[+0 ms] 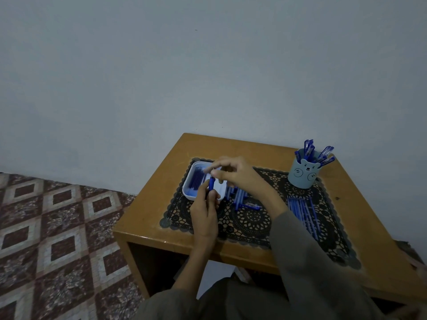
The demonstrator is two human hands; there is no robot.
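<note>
My left hand [204, 210] grips a blue pen part [211, 183] upright over the near edge of a white tray [189, 192]. Right above it, my right hand [233, 173] has its fingers curled and its fingertips meet at the top of that part; whether it pinches something small is hidden. Dark blue pen pieces [197, 179] lie in the tray's left side. More blue pen pieces [239, 198] lie on the mat to the right of the tray.
A small wooden table [161, 181] stands against a pale wall, covered by a black lace mat [251, 218]. A blue bear-face cup [303, 173] with several pens stands at the back right. A row of blue refills [302, 210] lies in front of it. Patterned floor tiles [57, 227] lie to the left.
</note>
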